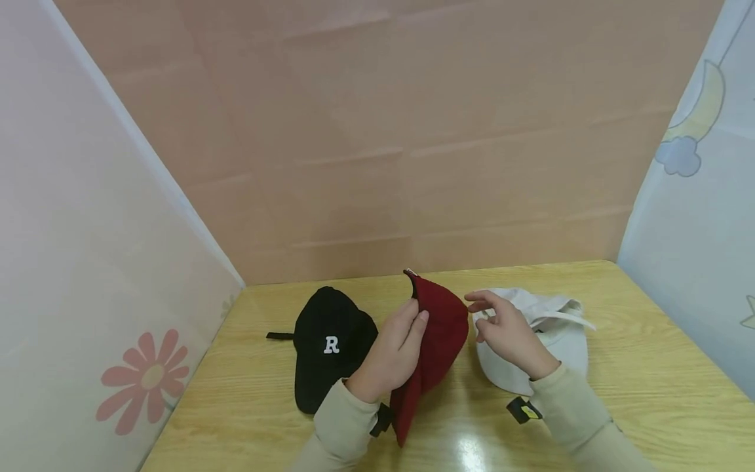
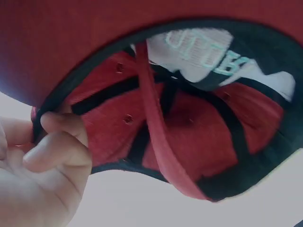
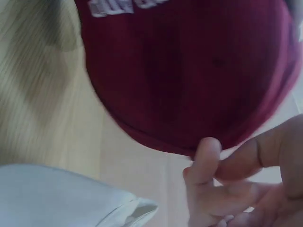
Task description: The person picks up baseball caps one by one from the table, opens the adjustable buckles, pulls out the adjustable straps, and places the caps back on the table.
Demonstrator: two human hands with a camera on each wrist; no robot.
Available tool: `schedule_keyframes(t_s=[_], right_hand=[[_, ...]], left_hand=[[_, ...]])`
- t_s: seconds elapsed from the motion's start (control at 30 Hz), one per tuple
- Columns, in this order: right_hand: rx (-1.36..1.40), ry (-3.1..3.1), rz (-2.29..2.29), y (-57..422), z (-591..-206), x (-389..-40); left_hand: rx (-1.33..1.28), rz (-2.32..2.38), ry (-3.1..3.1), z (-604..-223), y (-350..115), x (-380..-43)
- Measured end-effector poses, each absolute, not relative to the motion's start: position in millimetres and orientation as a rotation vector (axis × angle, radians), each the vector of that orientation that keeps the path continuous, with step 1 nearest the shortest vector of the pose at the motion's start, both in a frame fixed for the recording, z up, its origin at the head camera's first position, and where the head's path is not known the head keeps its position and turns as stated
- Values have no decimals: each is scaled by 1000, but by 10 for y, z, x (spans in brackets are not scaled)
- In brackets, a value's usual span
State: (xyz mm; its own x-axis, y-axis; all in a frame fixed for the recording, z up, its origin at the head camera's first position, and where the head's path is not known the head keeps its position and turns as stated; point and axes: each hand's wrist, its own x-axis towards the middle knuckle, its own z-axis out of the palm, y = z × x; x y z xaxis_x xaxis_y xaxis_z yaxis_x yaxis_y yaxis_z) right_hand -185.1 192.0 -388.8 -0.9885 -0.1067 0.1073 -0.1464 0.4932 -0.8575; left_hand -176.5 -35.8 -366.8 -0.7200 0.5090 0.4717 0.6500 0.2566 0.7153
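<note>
My left hand (image 1: 392, 351) grips a dark red cap (image 1: 442, 328) by its edge and holds it up on its side over the table. In the left wrist view the thumb and fingers pinch the rim beside the brim, with the inside of the cap (image 2: 189, 123), its dark tape and a loose red strap (image 2: 156, 123) facing the camera. My right hand (image 1: 507, 331) is at the crown's far side, its fingers bent and parted. The right wrist view has the fingertips (image 3: 208, 146) right at the crown's edge; white lettering (image 3: 118, 5) shows on the cap.
A black cap (image 1: 336, 314) with a white R lies to the left, its strap sticking out. On the right a white cap (image 1: 566, 360) lies partly behind my right hand. Cloth walls (image 1: 383, 164) stand around the wooden table (image 1: 655, 367).
</note>
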Motion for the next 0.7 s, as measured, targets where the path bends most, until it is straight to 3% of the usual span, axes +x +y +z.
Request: schedule_keyframes(t_s=[0.3,0.7], right_hand=[[242,-2677,1610,1965,-3992,-1939],[70,-2456,1975,1991,-3881,-1903]], left_hand=[[-1134,-1577,-2264,-3696,-410,-1803],[-822,-1412,-2221,-3790,-487,-1948]])
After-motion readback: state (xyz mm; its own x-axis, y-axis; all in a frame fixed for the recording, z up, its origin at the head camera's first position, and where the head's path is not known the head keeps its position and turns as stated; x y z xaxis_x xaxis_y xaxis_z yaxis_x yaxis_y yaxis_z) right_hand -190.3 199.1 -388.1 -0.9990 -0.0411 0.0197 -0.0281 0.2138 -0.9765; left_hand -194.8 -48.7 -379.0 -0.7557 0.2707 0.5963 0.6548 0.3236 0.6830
